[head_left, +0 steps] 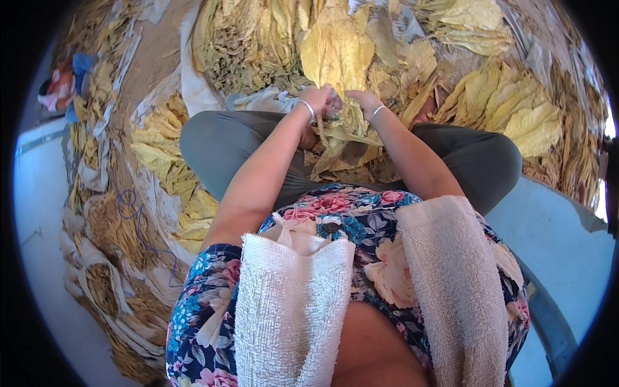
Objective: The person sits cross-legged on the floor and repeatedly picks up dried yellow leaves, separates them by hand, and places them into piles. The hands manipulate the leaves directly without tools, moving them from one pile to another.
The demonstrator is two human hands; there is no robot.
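I sit cross-legged with both hands in front of my lap. A broad yellow dried tobacco leaf point(336, 48) stands upright between them, its stem end pointing toward me. My left hand point(317, 100) is closed round its lower part, fingers partly hidden behind it. At the other side, my right hand point(365, 103) pinches the leaf material near the base, thumb uppermost. Below the hands, crumpled leaves point(348, 138) hang and lie between my legs. A bracelet circles each wrist.
A large leaf heap point(251, 39) rises ahead, and yellow leaf bundles lie at the right point(509, 103) and left point(164, 142). White cloth point(196, 84) and purple string point(138, 219) lie leftward. Another person point(61, 87) is at the far left. A towel point(290, 303) hangs over my chest.
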